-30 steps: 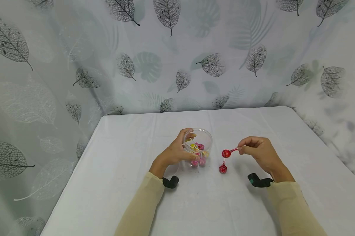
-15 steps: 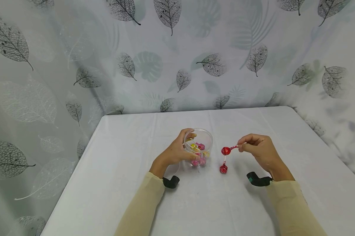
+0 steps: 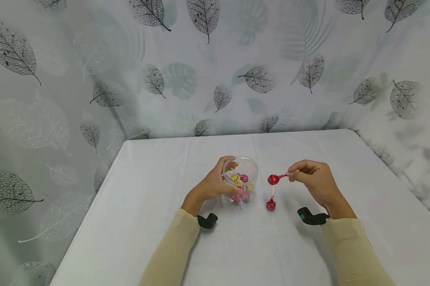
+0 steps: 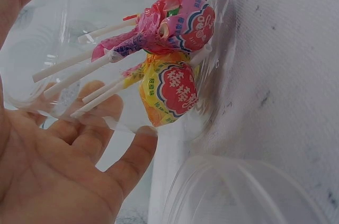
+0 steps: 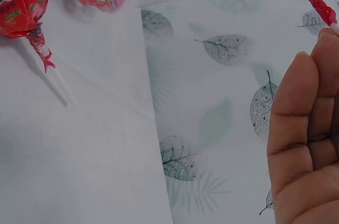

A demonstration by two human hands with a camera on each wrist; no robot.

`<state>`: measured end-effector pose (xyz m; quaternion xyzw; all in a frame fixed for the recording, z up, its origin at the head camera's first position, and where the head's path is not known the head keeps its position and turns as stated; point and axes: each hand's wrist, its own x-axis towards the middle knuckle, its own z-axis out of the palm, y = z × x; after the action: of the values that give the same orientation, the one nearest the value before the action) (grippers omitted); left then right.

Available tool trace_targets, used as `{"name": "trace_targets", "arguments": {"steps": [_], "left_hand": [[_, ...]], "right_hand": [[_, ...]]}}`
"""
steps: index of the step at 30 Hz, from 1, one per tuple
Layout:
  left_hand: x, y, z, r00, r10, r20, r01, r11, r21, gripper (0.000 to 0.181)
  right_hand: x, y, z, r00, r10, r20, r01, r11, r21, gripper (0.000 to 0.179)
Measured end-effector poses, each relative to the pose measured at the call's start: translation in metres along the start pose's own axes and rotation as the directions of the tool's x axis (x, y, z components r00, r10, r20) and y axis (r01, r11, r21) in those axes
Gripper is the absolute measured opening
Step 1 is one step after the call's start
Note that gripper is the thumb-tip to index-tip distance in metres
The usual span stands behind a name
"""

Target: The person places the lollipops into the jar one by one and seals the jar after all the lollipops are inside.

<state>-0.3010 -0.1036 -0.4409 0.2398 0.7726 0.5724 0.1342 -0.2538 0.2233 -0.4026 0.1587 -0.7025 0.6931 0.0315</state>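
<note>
Pinching a red lollipop (image 3: 273,180) by its stem (image 5: 333,26), the right hand (image 3: 311,178) needs only light pressure; the left hand (image 3: 209,184) grips the clear jar (image 3: 251,163), best held steady.

Clear jar (image 3: 256,171) upright, pink/yellow lollipops (image 4: 183,30) inside; red lollipop (image 3: 273,179) raised, red twin (image 3: 271,205) on desk (image 3: 236,246) (well short of far edge).

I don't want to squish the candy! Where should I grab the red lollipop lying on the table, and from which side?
Probably pinch the white stick of the lying red lollipop, coming from the right. Its round head is nearer you and the thin stick points away, while the clear container stands on its left.
</note>
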Motion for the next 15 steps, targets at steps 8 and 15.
{"name": "trace_targets", "arguments": {"steps": [8,15], "left_hand": [[-0.0007,0.001,-0.0002,1.0,-0.004,-0.001,0.004,1.0,0.003,0.101],[-0.0011,0.0017,0.0005,1.0,-0.013,-0.001,0.013,1.0,0.02,0.103]], "right_hand": [[0.0026,-0.0037,0.0045,0.999,-0.007,-0.032,0.008,1.0,0.026,0.019],[0.0054,-0.0063,0.0079,0.999,-0.018,-0.045,0.019,0.999,0.036,0.018]]}}
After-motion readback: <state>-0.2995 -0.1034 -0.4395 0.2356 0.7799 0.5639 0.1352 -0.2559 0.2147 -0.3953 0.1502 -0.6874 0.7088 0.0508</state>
